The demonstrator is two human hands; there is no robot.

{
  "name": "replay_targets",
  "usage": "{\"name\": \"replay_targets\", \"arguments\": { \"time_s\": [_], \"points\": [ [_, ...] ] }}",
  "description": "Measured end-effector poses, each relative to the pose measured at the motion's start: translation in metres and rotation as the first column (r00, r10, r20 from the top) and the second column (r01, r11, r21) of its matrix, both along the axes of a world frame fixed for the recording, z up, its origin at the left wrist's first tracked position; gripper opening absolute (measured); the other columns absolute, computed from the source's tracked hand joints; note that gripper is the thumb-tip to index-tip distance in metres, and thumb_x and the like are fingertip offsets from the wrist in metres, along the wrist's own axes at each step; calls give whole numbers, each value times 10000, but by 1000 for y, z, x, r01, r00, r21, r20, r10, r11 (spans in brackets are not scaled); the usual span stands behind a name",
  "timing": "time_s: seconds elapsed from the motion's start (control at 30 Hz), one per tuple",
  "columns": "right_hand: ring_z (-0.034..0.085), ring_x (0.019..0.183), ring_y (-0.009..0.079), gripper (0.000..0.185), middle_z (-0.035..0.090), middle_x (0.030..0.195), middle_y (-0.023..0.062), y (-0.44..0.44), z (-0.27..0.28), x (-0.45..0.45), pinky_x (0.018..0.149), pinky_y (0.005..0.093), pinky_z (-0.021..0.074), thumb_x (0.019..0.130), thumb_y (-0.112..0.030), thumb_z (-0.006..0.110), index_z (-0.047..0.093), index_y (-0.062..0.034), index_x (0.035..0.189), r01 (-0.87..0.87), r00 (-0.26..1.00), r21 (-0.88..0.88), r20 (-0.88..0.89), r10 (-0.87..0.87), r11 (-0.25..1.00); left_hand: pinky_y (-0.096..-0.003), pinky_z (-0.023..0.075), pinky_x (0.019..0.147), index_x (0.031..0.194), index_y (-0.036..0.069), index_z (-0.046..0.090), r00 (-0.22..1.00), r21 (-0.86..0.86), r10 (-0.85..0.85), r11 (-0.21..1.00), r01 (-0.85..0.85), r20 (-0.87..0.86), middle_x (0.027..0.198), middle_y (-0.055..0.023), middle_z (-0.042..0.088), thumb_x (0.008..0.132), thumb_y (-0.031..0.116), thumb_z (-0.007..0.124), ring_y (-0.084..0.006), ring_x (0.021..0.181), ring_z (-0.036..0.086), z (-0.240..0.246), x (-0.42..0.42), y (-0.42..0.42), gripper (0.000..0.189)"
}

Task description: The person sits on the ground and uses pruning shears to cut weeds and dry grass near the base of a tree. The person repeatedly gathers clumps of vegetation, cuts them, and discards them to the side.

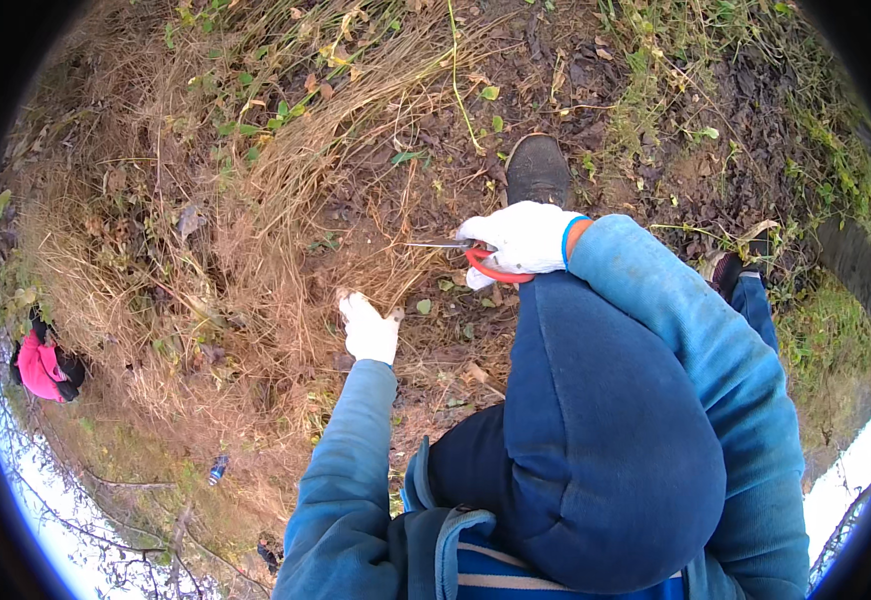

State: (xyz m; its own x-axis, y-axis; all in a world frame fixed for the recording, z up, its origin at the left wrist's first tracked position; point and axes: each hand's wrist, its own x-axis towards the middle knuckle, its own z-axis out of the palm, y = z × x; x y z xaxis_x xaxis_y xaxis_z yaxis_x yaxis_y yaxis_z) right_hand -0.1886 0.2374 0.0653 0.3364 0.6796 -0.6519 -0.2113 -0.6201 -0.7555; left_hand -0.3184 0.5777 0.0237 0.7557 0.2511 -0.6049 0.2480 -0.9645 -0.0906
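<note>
In a white knit glove, my right hand (529,238) grips red-handled scissors (497,271) in front of my bent knee. Their thin metal blade (435,244) points left over the dry grass; whether the blades are apart cannot be made out. My left hand (370,330), also in a white glove, is low at a clump of dry brown grass (398,279). Stems run between its thumb and fingers, which are partly lost among them. The blade lies a short way above and right of this hand, over the upper part of the clump.
My dark shoe (537,171) stands on leaf-strewn soil beyond my right hand. Matted straw (255,247) spreads leftward. A person in a pink top (39,367) is at the far left. A small blue object (218,469) lies lower left, near bare branches (179,529).
</note>
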Motion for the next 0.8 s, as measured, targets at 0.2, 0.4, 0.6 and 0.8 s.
{"name": "replay_targets", "arguments": {
  "time_s": [0.2,0.4,0.6,0.8],
  "points": [
    [673,1057,397,738,690,1166,199,-6,-5,-5,889,445,514,884,-640,699,563,-120,1390,86,996,8,-10,-86,996,-468,520,1030,1418,-95,318,836,57,455,886,-461,-306,1382,-323,526,779,489,848,-434,1220,620,-28,-60,-31,1015],
    [680,1076,402,724,682,1222,219,-12,-9,-11,919,430,524,916,-558,711,518,-102,1445,139,990,36,21,-140,990,-427,529,899,1199,-51,645,807,-226,369,831,-509,-461,1106,-228,731,906,364,734,-352,1046,688,-32,-78,-54,516],
    [669,1095,389,722,678,1208,209,-18,-6,-18,949,426,513,920,-596,692,530,-105,1424,329,944,55,6,-329,943,-418,529,855,1151,-76,654,934,-496,-244,864,87,-261,992,-257,717,915,364,728,-335,923,704,29,7,-83,506],
    [644,1172,394,739,666,1271,204,-40,9,-33,1024,437,490,888,-564,752,529,-139,1449,776,630,-77,127,-766,626,-419,564,768,1186,29,682,918,-556,101,819,143,384,907,-168,740,938,252,712,-325,825,706,55,127,-105,335]
  ]
}}
